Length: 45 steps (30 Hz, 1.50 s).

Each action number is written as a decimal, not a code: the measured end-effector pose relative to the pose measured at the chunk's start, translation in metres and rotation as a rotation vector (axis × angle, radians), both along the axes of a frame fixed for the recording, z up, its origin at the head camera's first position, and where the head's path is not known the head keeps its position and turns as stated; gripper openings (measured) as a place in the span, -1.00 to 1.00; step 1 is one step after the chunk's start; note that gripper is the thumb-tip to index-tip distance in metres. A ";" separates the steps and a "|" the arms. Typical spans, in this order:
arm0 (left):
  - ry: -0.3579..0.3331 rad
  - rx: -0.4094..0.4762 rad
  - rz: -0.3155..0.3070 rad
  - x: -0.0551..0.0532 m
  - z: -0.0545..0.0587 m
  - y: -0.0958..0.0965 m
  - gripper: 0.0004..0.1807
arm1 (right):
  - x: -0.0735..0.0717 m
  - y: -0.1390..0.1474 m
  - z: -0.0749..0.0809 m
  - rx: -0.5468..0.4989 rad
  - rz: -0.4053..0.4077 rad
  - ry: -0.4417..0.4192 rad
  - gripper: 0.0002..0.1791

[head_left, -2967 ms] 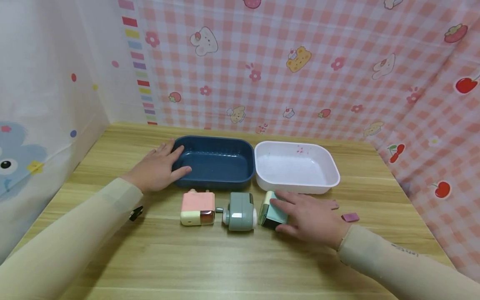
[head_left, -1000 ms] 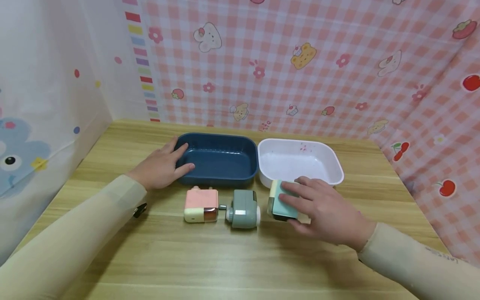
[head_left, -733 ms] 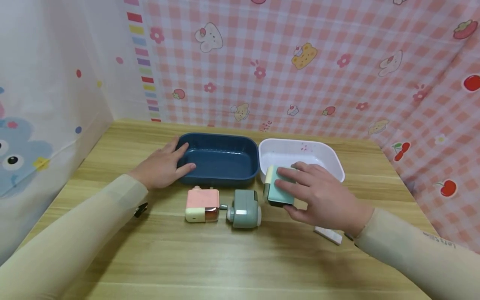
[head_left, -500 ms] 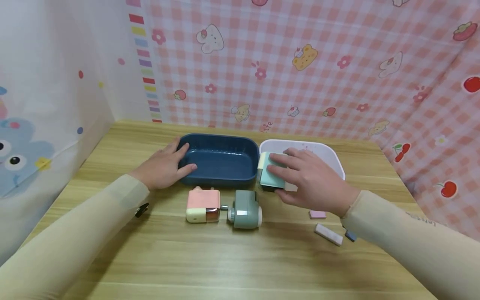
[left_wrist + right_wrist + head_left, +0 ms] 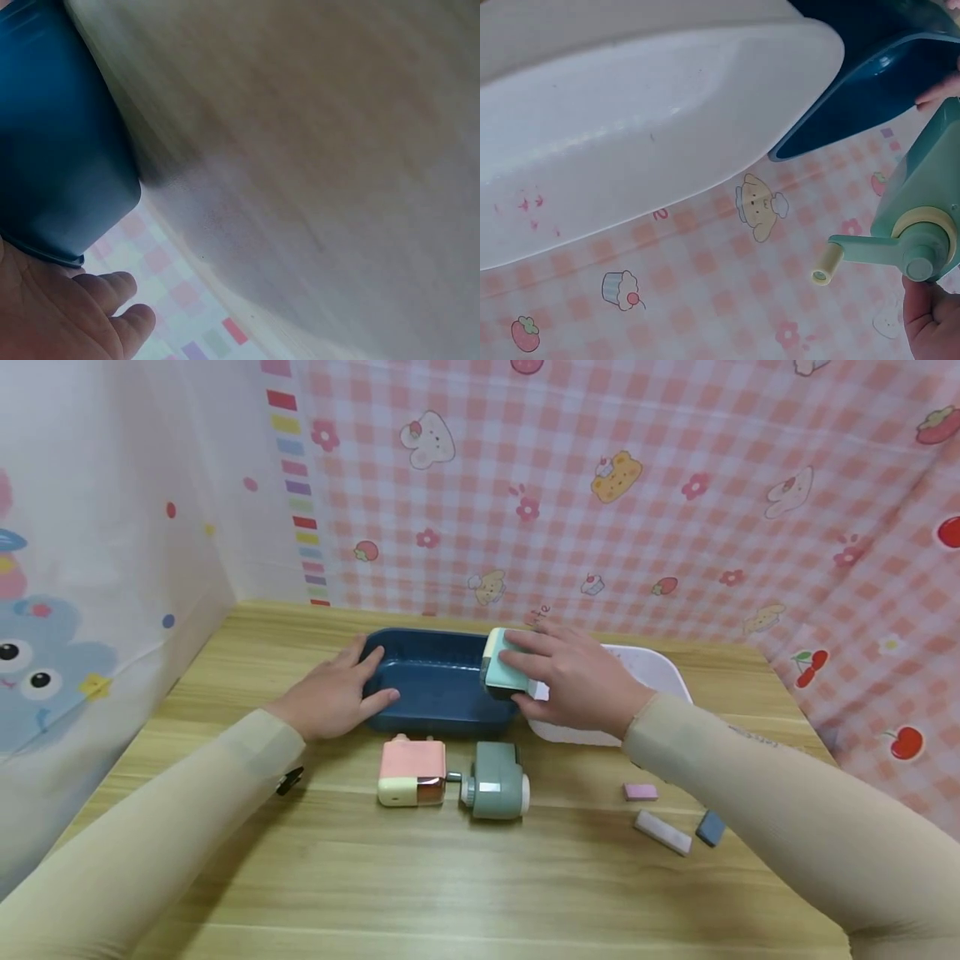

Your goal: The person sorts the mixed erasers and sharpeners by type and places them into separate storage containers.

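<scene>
My right hand (image 5: 577, 677) grips a mint-green pencil sharpener (image 5: 507, 662) with a cream edge, held over the right end of the dark blue basin (image 5: 442, 717). The right wrist view shows the crank handle (image 5: 866, 250) of this sharpener, with a fingertip under it. My left hand (image 5: 330, 695) rests on the left rim of the blue basin, fingers spread over the edge. On the table before the basin stand a pink and cream pencil sharpener (image 5: 411, 768) and a grey-green one (image 5: 498, 781), side by side.
A white basin (image 5: 652, 668) adjoins the blue one on the right, partly behind my right hand. Pink (image 5: 641, 792), white (image 5: 663, 832) and blue (image 5: 710, 828) erasers lie on the wooden table (image 5: 450, 885) near my right forearm. A checked cloth (image 5: 480, 485) hangs behind.
My right hand has lifted the mint-green sharpener from the table and carried it up and left, past the white basin to over the blue one. My left hand stays on the rim.
</scene>
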<state>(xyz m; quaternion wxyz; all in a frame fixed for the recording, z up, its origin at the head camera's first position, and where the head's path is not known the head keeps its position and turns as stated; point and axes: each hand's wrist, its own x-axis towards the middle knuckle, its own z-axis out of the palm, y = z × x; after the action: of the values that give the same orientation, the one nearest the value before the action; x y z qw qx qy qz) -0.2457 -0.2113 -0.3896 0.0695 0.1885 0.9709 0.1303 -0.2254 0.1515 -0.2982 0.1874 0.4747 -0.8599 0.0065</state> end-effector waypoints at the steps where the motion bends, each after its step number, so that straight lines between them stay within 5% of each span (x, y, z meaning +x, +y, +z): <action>1: 0.000 0.000 -0.001 0.000 0.000 0.000 0.01 | -0.003 -0.002 -0.001 0.008 -0.001 -0.001 -0.38; 20: 0.000 0.003 0.034 0.001 0.001 0.002 -0.01 | -0.034 -0.044 -0.011 0.176 -0.067 -0.081 -0.36; 45: -0.002 0.020 0.030 -0.001 -0.002 0.001 -0.01 | -0.052 -0.089 -0.030 0.351 -0.036 -0.114 -0.37</action>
<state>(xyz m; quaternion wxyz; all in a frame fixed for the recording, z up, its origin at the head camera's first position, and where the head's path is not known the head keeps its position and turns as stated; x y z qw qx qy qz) -0.2466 -0.2100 -0.3911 0.0668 0.1746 0.9722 0.1412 -0.2770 0.0623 -0.3280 0.0528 0.4835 -0.8655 -0.1199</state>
